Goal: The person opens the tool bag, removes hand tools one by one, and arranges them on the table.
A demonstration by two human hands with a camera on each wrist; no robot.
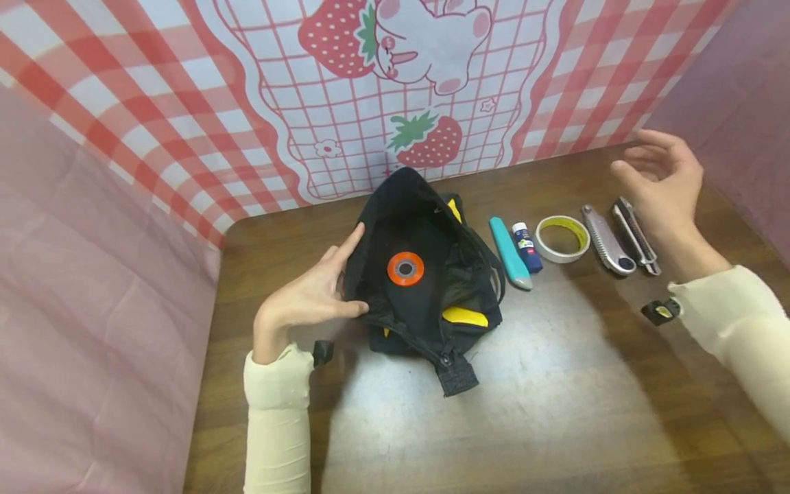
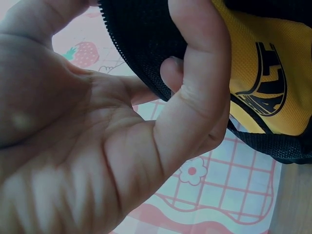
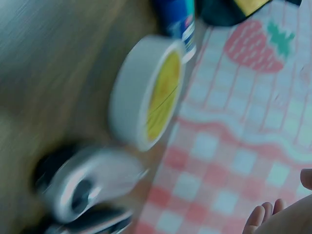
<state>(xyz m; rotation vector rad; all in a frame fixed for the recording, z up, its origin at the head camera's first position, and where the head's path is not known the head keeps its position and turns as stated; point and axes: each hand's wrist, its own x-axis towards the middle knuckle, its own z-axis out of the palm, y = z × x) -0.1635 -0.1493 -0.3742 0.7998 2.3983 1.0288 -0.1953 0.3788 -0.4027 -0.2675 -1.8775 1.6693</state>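
Note:
A black tool bag [image 1: 395, 213] with yellow panels lies on the table, its zipped mouth spread wide. Inside it rests an orange disc-shaped roll [image 1: 405, 268] with a dark centre. My left hand [image 1: 311, 291] holds the bag's left rim, thumb at the near edge and fingers on the outside; the left wrist view shows fingers bent about the zip edge [image 2: 146, 80]. Raised over the table's right side, my right hand [image 1: 666, 178] has loosely bent fingers and nothing in them. Closest to it lie a slim cutter knife [image 1: 636, 237] and a silver utility knife [image 1: 607, 243].
Right of the bag, in a row, are a turquoise cutter [image 1: 509, 254], a blue glue stick [image 1: 526, 248] and a white tape roll [image 1: 557, 258] with a yellow core. A checked strawberry cloth [image 1: 296, 89] hangs behind; pink curtains [image 1: 92, 288] flank the table.

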